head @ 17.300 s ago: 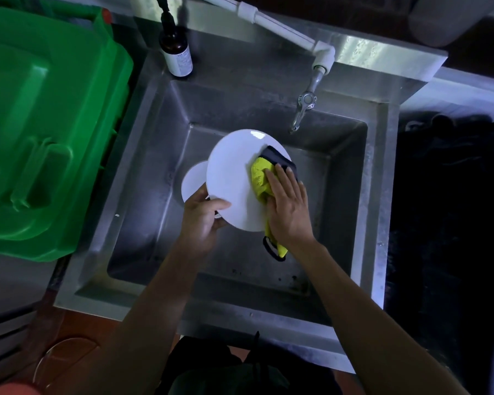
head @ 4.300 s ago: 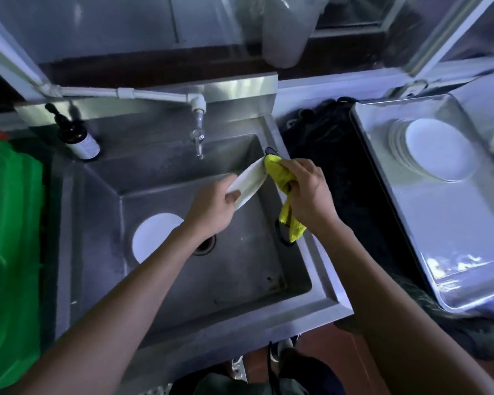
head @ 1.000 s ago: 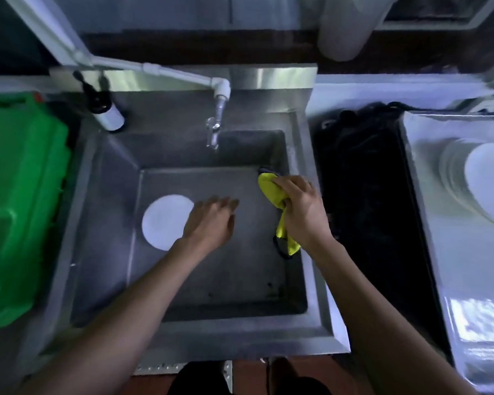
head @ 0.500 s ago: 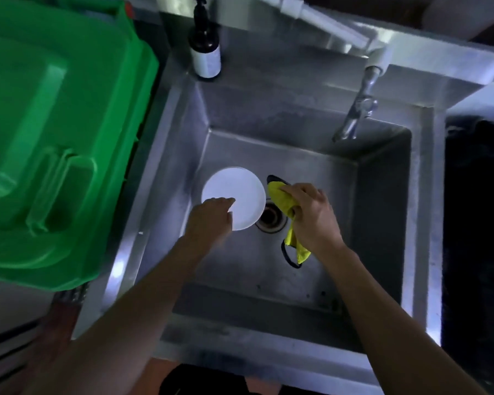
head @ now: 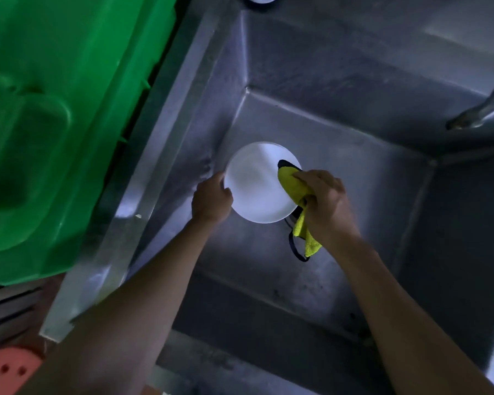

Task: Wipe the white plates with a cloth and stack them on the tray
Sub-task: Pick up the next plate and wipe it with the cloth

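The left hand [head: 211, 199] curled its fingers around the near-left rim of the white plate [head: 257, 186], thumb on the upper face, the rest hidden beneath. Just to its right, the right hand [head: 324, 199] bunched the yellow cloth [head: 293, 183], pinching it against the plate's right edge, while the loose tail of the cloth with its dark trim hung down below the wrist. The plate sat between the two hands, held over the floor of the steel sink [head: 340, 124]; whether it still touched the sink bottom could not be told.

The plate looked stiff, thin and fairly light, and probably breakable against the steel if dropped. Being in a sink, it was likely wet and slick, so a rim grip with the thumb on top and fingers under seemed the sound hold, leaving the face free for wiping. The cloth was soft and limp and would fold to the plate's curve.

Beyond the left hand, outside the sink wall, stood a green plastic bin [head: 54, 109]. Past the right hand, a tap spout [head: 485, 112] reached in. The tray was out of sight.
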